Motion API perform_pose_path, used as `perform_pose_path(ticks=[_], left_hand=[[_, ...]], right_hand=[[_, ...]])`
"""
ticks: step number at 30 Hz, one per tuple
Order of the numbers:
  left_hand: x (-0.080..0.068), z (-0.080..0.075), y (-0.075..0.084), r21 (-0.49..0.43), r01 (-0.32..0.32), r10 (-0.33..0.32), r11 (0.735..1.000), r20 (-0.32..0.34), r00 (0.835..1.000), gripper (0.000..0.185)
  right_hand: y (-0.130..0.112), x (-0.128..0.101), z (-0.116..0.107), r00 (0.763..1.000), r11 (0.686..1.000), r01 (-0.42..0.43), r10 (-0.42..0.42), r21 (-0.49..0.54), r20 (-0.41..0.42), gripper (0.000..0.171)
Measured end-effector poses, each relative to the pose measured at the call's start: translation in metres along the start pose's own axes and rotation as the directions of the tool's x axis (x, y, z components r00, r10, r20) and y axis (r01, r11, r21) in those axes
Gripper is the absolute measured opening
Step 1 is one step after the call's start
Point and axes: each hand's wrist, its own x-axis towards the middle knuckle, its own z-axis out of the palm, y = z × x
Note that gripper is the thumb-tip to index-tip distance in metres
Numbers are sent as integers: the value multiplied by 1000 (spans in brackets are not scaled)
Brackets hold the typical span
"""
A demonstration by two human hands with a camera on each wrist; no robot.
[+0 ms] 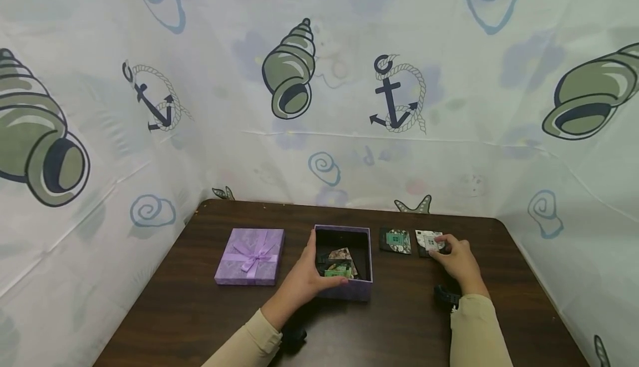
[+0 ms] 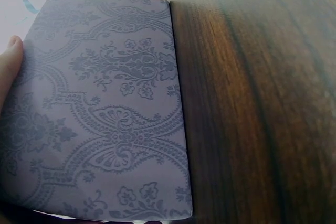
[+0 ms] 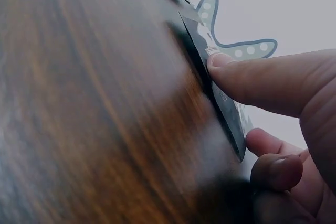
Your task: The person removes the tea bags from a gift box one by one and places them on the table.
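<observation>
My left hand (image 1: 304, 275) grips the open purple box (image 1: 370, 256), fingers along its left side and thumb over the front rim. In the left wrist view, the box's patterned front wall (image 2: 121, 108) fills much of the picture. Small printed packets (image 1: 341, 267) lie inside, one brownish, one green, partly hidden by the thumb. At the right, my right hand (image 1: 461, 261) pinches a small black-and-white packet (image 1: 425, 238) between thumb and fingers. In the right wrist view the thumb lies on that packet (image 3: 226, 109) near its edge. Left of it is a black-and-green packet (image 1: 395, 240).
A purple box lid (image 1: 249, 257) with a ribbon bow lies left of the box. Everything rests on a dark brown wooden table (image 1: 184, 311). A white curtain (image 1: 339, 173) printed with shells and anchors hangs behind and around the table.
</observation>
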Motion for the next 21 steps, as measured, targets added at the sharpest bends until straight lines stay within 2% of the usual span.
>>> perform_pose_path(ticks=[10, 21], left_hand=[[1, 2, -2, 4, 9, -9, 1000, -6, 1000, 146], [1, 1, -2, 12, 9, -9, 1000, -5, 1000, 146]], right_hand=[[-3, -1, -1, 1000, 1000, 1, -1, -17, 6, 51], [-5, -1, -2, 998, 996, 40, -36, 77, -46, 47]])
